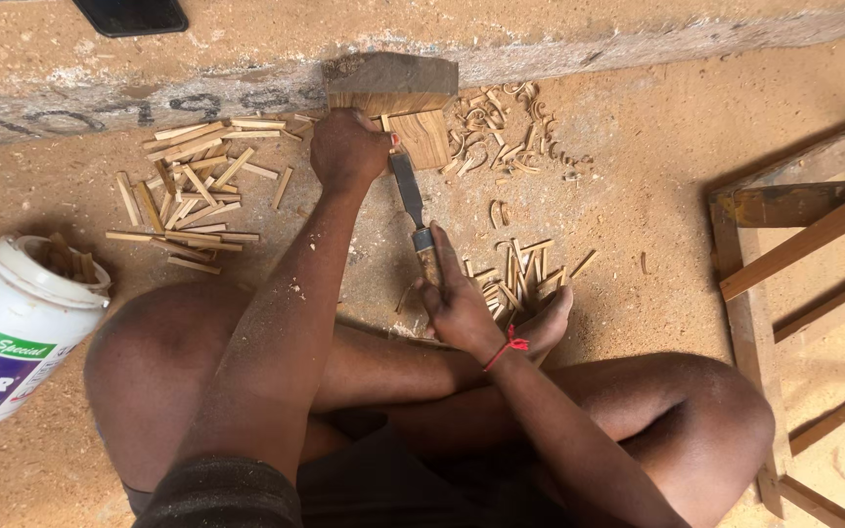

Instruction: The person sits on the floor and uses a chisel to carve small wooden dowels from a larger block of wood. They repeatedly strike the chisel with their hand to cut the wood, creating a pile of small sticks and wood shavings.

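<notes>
Sandy floor (638,323) spreads under a seated person. A wood block (395,98) stands against the wall. Right of the block lies a wooden frame (794,254); left, a white tub (12,323) and sticks (193,186). Just below the block, left hand (347,149) closes on a small piece touching it; right hand (457,303) grips a chisel (411,200).

Chisel (411,200) blade against upright wood block (421,132).
</notes>
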